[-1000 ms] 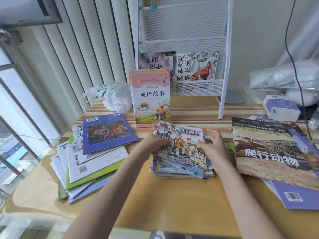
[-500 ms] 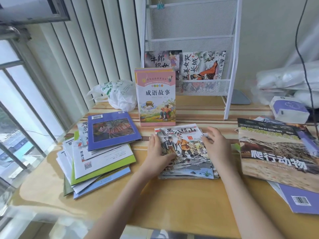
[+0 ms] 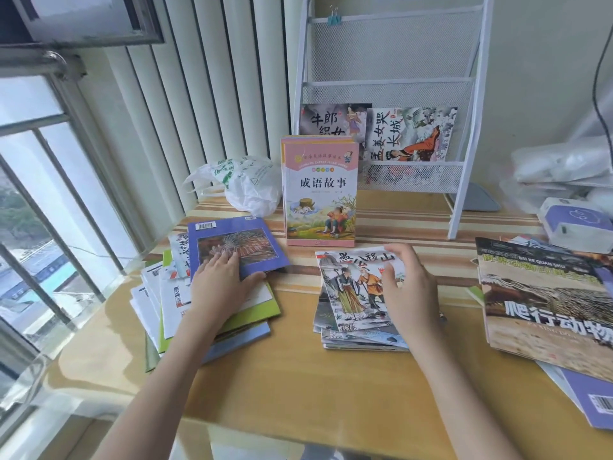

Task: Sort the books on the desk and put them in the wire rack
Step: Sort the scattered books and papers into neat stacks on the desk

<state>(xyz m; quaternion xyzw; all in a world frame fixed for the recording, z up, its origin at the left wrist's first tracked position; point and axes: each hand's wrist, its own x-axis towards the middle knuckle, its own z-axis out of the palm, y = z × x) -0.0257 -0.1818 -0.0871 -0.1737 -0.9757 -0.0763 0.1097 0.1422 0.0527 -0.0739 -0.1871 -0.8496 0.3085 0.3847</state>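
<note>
The white wire rack [image 3: 471, 94] stands at the back of the desk, with two picture books [image 3: 411, 137] in its bottom tier. In front of it a pink storybook [image 3: 320, 187] stands upright. My left hand [image 3: 219, 287] lies flat on a purple book [image 3: 238, 244] topping the messy left pile [image 3: 212, 313], thumb along the book's near edge. My right hand [image 3: 409, 290] rests on the middle stack of picture books [image 3: 351, 293], fingers loosely bent over its far right corner and thumb on the cover.
A third pile, topped by a large reptile book [image 3: 544, 303], lies at the right. A white plastic bag [image 3: 248, 184] sits back left, a purple-and-white box [image 3: 574, 224] back right. The window and blinds run along the left. The desk's near edge [image 3: 298, 429] is bare wood.
My left hand has left the middle stack and moved left onto the purple book. My right hand stays on the stack. The camera has moved closer.
</note>
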